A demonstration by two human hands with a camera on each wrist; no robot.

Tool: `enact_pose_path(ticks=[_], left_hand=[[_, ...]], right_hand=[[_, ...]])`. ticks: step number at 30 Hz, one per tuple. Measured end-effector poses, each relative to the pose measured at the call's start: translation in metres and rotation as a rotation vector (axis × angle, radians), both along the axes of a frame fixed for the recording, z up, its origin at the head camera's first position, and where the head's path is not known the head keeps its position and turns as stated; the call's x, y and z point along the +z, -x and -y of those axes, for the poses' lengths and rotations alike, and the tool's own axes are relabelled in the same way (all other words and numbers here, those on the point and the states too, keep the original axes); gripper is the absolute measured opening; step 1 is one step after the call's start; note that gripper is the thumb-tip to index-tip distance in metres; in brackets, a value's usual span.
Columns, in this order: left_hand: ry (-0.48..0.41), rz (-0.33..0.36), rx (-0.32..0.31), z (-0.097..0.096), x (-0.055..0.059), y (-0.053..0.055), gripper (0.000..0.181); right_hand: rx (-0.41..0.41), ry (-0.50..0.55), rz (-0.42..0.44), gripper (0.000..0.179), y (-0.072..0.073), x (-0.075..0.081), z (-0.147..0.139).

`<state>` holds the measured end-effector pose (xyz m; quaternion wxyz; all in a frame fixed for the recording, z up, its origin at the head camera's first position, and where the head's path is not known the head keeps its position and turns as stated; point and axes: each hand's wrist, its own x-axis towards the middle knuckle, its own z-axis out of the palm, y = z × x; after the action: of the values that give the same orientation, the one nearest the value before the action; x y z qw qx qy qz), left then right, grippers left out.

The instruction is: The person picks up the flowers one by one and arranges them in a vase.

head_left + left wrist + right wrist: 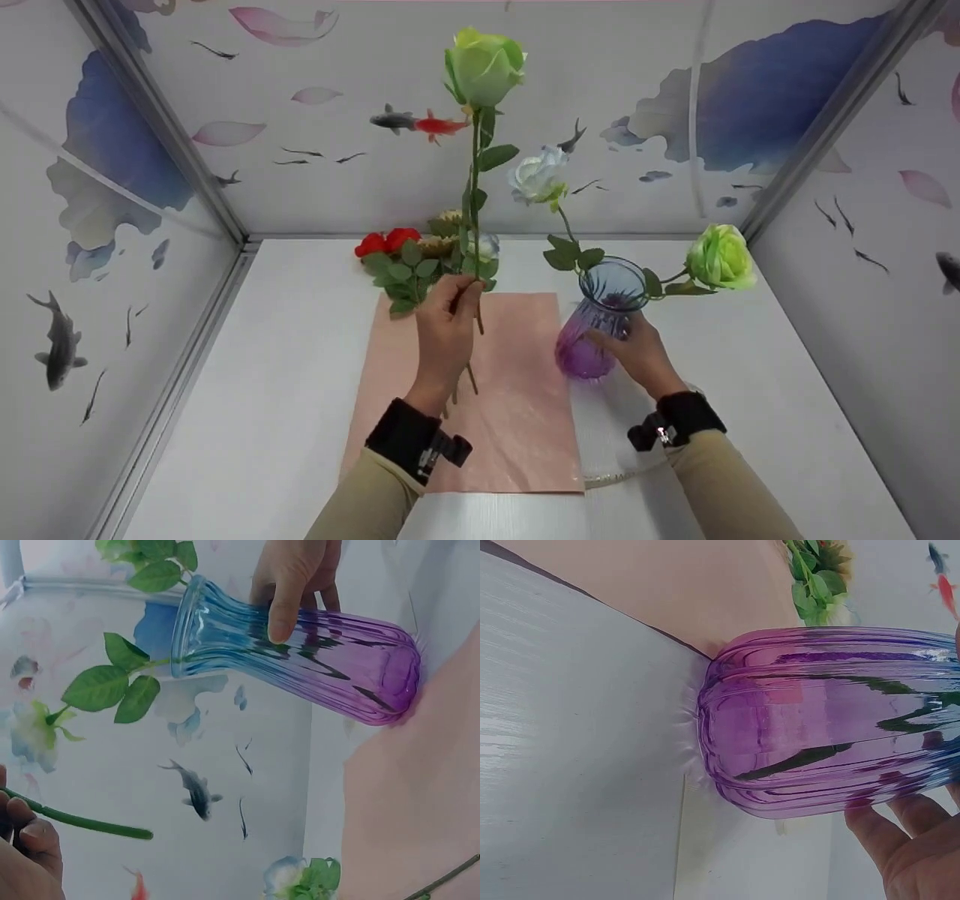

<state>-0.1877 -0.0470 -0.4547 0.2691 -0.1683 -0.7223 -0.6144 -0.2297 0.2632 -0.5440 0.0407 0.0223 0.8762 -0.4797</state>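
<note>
My left hand [446, 330] pinches the stem of a tall green rose [486, 67], held upright above the pink paper. In the left wrist view, the cut end of that stem [112, 828] pokes out past the fingers, apart from the vase. My right hand [641, 356] grips a ribbed glass vase [589, 349], blue at the mouth and purple at the base. A pale blue-white rose [538, 176] leans left out of the vase, and a second green rose [720, 256] leans right. Their stems show through the glass in the right wrist view.
Pink paper [517, 420] lies on the white table [225, 420], with loose stems over it. Behind the left hand lie red roses [386, 241] and other flowers. A tape measure [619, 478] runs near the right forearm. Printed panels [337, 187] enclose the table's back and sides.
</note>
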Motion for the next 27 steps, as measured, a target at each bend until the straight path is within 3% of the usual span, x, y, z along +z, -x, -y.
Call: enact_pose_path(ticks=[6,12,15,19,27], left_hand=[[0.106,-0.001,-0.051,-0.018,0.002,-0.002,0.017],[0.229,-0.021,-0.083,-0.037,0.005,0.003,0.016],[0.268,0.010,-0.114,-0.045,0.008,0.006,0.017],[0.324,0.053,-0.136,-0.055,0.013,0.012,0.019],[0.467,0.075,-0.158,-0.076,0.032,0.022,0.022]], right_hand=[[0.004,-0.003,0.013,0.097,0.001,0.000,0.000],[0.008,0.010,0.027,0.097,0.001,0.000,0.000],[0.006,0.016,0.034,0.098,0.001,0.001,0.000],[0.010,0.021,0.018,0.098,0.000,0.000,0.000],[0.017,0.005,-0.021,0.094,0.000,0.000,0.000]])
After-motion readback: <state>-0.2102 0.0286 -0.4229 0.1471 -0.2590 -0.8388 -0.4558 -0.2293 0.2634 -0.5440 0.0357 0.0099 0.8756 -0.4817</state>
